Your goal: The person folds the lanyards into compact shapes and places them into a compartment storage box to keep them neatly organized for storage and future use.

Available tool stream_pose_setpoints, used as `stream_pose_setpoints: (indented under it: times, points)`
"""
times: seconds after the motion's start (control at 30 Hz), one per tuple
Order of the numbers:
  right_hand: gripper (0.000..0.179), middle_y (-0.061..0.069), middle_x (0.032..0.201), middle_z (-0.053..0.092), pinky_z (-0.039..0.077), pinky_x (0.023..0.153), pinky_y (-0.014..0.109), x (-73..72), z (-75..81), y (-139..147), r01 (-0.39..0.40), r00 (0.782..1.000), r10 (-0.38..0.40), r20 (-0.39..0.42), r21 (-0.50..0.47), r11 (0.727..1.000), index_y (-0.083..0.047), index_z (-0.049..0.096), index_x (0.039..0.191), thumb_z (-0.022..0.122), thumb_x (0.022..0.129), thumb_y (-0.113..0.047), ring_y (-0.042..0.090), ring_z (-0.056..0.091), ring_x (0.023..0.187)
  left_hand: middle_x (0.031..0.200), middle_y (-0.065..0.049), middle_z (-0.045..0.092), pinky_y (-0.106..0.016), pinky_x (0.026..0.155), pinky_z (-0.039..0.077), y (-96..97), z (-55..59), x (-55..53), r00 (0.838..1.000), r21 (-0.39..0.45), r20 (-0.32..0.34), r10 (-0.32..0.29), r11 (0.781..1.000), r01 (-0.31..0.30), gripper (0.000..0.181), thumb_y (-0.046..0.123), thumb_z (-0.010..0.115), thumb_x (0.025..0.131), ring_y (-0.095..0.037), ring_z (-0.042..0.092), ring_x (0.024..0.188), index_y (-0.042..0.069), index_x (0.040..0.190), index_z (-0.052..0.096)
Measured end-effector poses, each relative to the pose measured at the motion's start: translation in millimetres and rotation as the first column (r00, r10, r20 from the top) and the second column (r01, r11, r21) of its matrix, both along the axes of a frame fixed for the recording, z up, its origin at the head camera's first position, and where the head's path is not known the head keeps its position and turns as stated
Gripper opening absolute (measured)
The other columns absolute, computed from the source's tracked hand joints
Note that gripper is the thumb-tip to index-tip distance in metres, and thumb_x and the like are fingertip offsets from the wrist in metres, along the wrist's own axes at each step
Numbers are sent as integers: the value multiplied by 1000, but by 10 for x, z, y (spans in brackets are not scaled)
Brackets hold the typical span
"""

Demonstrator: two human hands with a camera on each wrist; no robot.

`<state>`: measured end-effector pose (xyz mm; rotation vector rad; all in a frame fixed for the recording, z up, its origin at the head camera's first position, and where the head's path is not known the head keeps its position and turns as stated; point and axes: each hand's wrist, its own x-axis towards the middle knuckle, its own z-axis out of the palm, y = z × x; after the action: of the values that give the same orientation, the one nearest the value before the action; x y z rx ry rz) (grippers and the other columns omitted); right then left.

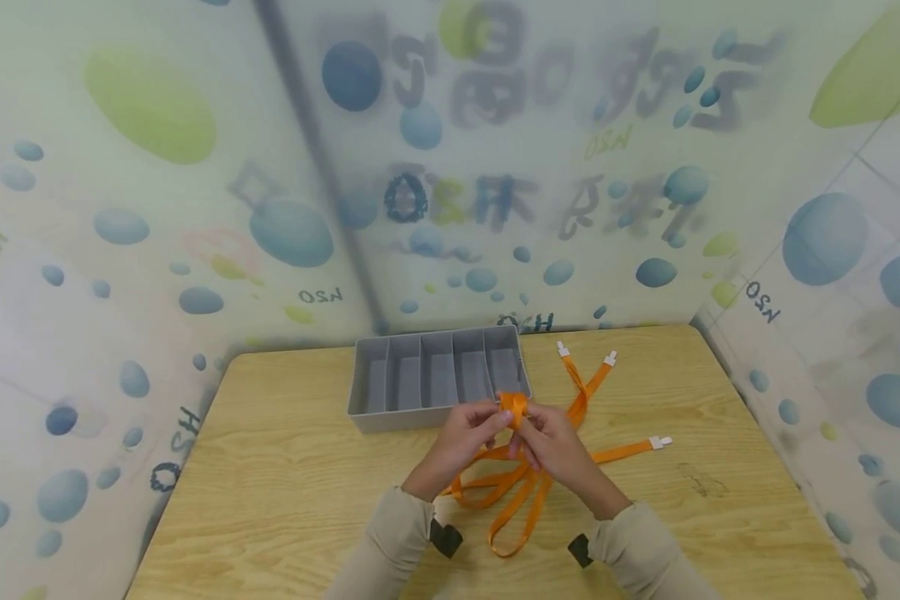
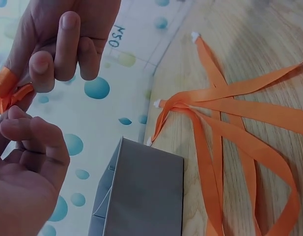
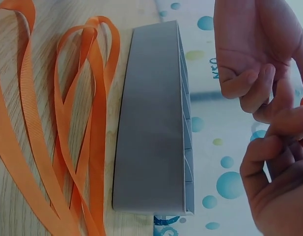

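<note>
In the head view, both hands are raised over the table's middle, fingertips together around a bundled orange ribbon (image 1: 513,406), a wound or folded part of a lanyard. My left hand (image 1: 465,437) pinches it from the left with thumb and fingers. From the other side my right hand (image 1: 558,450) pinches it too. The left wrist view shows the orange ribbon (image 2: 5,86) wrapped over a finger of the right hand (image 2: 68,44). Beneath the hands lie loose orange lanyards (image 1: 536,500), spread in loops. White clips (image 1: 660,442) show at several of their ends.
A grey tray (image 1: 405,421) with several compartments stands at the back of the wooden table (image 1: 270,483), just beyond the hands. Lanyard ends reach the table's back right, beside the tray. Patterned walls (image 1: 450,275) enclose the table behind and at both sides.
</note>
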<state>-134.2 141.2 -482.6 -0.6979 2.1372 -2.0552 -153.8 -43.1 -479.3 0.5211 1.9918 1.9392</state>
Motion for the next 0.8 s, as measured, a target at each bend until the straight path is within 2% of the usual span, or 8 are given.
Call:
stream_pose_setpoints:
  times: [0.1,0.3,0.47,0.57,0.63,0.7,0.8]
  points:
    - [34,21,62,59,37,35,24,4,2,-4,-3,1000,3,0,20,1000,10,54,134,40,107,-5,11,41,38,95,-3,63,-27,65,41,-4,-20,-7,1000,-14,-11,5,1000,-5,29,22,60,101,-16,47,73,-2,109,74]
    - [30,19,62,54,37,35,25,9,-5,4,-27,999,28,-16,53,998,12,56,121,36,109,-6,13,41,39,87,-5,58,-23,58,38,-8,-63,-8,999,-45,-45,14,999,-16,31,29,63,99,-12,43,63,2,108,75]
    - [33,18,62,51,37,36,25,13,0,7,-42,999,42,3,66,997,13,53,123,32,109,-7,9,40,42,96,-3,64,-22,59,41,-19,-63,-1,996,-16,-84,-9,1000,8,28,25,67,97,-11,48,68,3,112,74]
    - [31,18,61,49,37,36,25,19,-4,7,-45,999,46,-13,73,996,11,55,113,31,109,-6,8,40,43,94,-3,63,-22,58,41,-25,-63,-2,995,-3,-94,-21,1000,21,28,24,67,97,-11,48,67,3,115,74]
    - [30,19,61,49,37,37,25,20,-15,11,-49,998,51,-24,70,996,10,55,104,30,109,-5,7,40,43,90,-3,60,-22,56,39,-29,-64,-3,995,-6,-93,-19,1000,19,27,23,66,97,-11,44,64,3,115,74]
    - [30,19,61,48,36,37,25,19,-29,18,-59,998,61,-31,60,996,10,55,102,29,109,-5,7,39,44,88,-2,58,-22,56,38,-29,-64,-2,997,-8,-81,-16,1000,15,27,20,66,97,-11,43,63,2,115,73]
    - [32,19,61,47,36,37,25,15,-46,33,-87,995,89,-37,42,995,10,55,106,27,110,-6,6,38,44,87,-1,58,-23,57,38,-26,-69,-3,999,-10,-51,-1,1000,1,25,16,65,97,-12,44,64,-1,114,73]
